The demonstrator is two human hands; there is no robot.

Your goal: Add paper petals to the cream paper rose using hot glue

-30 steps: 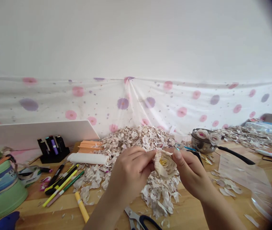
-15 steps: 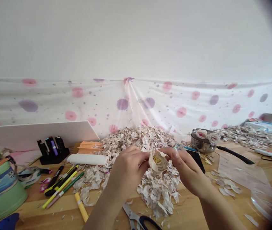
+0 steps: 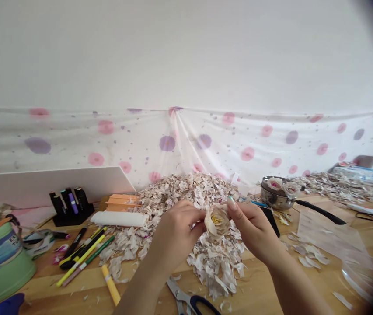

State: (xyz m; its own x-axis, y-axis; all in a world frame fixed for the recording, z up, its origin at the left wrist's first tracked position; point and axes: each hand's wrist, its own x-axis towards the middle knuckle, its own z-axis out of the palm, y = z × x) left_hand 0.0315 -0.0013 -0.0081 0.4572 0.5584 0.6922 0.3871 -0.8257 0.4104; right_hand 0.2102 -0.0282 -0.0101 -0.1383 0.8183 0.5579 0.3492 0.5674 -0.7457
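Note:
A small paper flower [image 3: 217,220] with pale petals and a yellow centre is held between both of my hands above a big pile of pale petal scraps [image 3: 186,192]. My left hand [image 3: 176,232] pinches its left side with closed fingers. On its right side and top edge, my right hand [image 3: 253,227] grips it with thumb and fingertips. The flower's base is hidden behind my fingers.
Scissors [image 3: 189,299] lie at the near edge under my arms. Pens and markers [image 3: 84,253] are scattered left, with a marker stand [image 3: 70,203], a white roll [image 3: 119,218] and a green container [image 3: 1,253]. A metal pan [image 3: 280,192] holding two paper flowers stands right, by clear plastic sheets [image 3: 330,236].
Both hands and the flower have shifted slightly left and the flower has turned a little; my right fingers now reach over its top edge.

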